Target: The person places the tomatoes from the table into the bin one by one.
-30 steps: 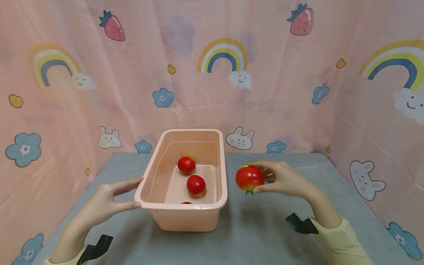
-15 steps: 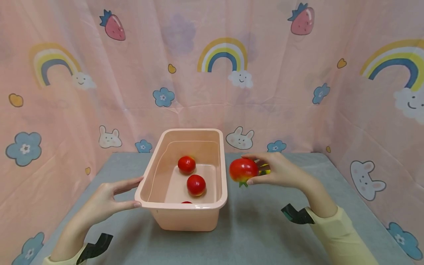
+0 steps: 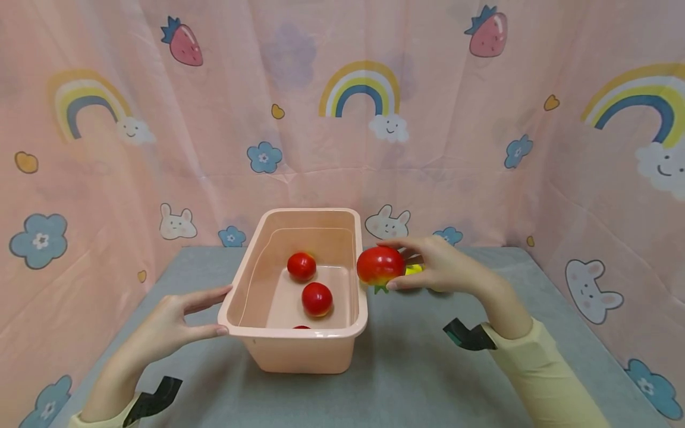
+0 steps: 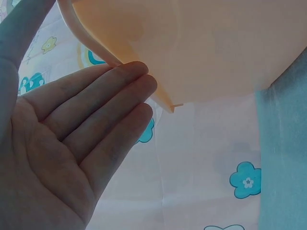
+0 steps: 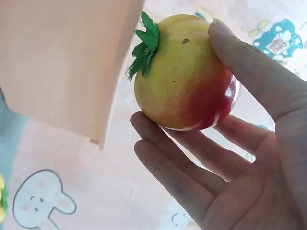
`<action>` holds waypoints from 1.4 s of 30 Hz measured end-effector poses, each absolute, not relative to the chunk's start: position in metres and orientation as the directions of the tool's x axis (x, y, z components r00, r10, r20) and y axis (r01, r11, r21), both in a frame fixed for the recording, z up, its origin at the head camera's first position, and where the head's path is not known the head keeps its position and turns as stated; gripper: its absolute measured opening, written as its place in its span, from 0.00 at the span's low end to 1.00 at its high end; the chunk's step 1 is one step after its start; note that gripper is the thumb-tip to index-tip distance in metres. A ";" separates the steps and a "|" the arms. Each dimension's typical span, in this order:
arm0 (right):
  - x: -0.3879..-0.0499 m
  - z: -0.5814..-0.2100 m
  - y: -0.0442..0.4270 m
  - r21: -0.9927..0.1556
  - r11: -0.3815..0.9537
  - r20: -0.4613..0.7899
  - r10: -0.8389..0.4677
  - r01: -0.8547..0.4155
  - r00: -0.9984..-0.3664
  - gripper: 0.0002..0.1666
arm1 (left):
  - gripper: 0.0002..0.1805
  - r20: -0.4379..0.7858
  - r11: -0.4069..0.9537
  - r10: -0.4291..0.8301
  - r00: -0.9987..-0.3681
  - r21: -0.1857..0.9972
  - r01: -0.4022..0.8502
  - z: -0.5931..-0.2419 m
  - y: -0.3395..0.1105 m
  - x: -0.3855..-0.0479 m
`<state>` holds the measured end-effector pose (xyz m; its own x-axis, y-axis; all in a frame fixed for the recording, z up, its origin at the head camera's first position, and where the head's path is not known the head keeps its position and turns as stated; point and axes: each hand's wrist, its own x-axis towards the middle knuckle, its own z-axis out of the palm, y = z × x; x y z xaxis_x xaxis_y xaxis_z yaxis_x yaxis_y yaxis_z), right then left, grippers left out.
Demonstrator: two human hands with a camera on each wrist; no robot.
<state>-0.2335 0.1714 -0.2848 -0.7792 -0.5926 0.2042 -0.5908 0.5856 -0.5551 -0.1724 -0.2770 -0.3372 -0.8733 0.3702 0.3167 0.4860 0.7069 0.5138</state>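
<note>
My right hand (image 3: 446, 264) holds a large red tomato-like fruit (image 3: 381, 266) between thumb and fingers, just at the right rim of the peach bin (image 3: 302, 353). Seen from the right wrist, the fruit (image 5: 184, 72) has a yellow-green underside and green leaves, and the thumb and fingers of the hand (image 5: 249, 177) lie around it. My left hand (image 3: 160, 330) touches the bin's left rim with fairly straight fingers; in the left wrist view the fingertips of that hand (image 4: 72, 129) lie against the bin (image 4: 206, 52). Inside the bin are red fruits (image 3: 317, 299), one mostly hidden by the front wall.
Behind my right hand, partly hidden, is something yellow (image 3: 414, 270) on the grey-blue table (image 3: 417, 368). A pink patterned curtain (image 3: 225, 89) surrounds the table at the back and sides.
My right hand has moved left and a little up with the large fruit, from beside the bin to its right rim. The left hand and bin have stayed in place.
</note>
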 end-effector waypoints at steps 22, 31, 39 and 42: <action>-0.237 -0.262 0.138 -0.553 0.516 0.227 -0.662 -0.654 -0.714 0.42 | 0.34 0.314 0.710 0.366 -0.876 0.514 0.481 -0.338 -0.277 -0.173; -0.238 -0.255 0.124 -0.563 0.495 0.220 -0.683 -0.662 -0.697 0.41 | 0.34 0.312 0.717 0.360 -0.879 0.510 0.475 -0.339 -0.279 -0.172; -0.242 -0.253 0.115 -0.544 0.474 0.227 -0.711 -0.693 -0.665 0.41 | 0.34 0.317 0.713 0.358 -0.878 0.514 0.477 -0.340 -0.278 -0.173; -0.242 -0.254 0.115 -0.546 0.495 0.215 -0.698 -0.676 -0.683 0.41 | 0.34 0.318 0.714 0.359 -0.878 0.513 0.478 -0.340 -0.277 -0.173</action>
<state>-0.2419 0.1152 -0.2539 -0.6835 -0.6977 0.2148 -0.6764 0.4946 -0.5458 -0.1726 -0.2772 -0.3396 -0.8775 0.3589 0.3179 0.4776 0.7136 0.5126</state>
